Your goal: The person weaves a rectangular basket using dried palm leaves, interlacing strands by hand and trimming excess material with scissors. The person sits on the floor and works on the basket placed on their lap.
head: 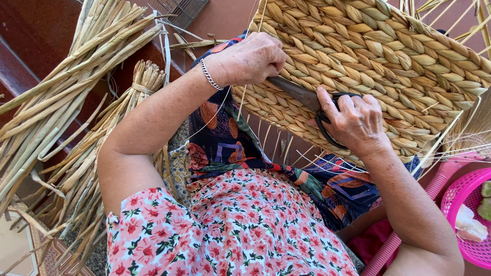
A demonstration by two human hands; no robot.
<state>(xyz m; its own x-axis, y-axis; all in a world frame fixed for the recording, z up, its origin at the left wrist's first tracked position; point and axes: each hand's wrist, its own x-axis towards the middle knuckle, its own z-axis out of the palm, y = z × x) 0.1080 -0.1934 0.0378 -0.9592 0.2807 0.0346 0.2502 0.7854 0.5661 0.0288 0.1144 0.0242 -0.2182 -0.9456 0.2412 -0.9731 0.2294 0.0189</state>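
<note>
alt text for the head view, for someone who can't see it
A person's right hand works dark scissors against a woven straw basket on their lap while the left hand grips its weave. Dried reed bundles lie at left.

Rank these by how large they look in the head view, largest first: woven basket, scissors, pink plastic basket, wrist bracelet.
1. Woven basket
2. Pink plastic basket, partly cut off by the frame, so unsure
3. Scissors, partly hidden by the right hand
4. Wrist bracelet

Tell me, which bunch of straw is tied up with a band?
The smaller bundle, standing just left of the left hand. A straw band pinches it near its cut top. The bigger bundle further left lies loose, with no band showing.
</note>
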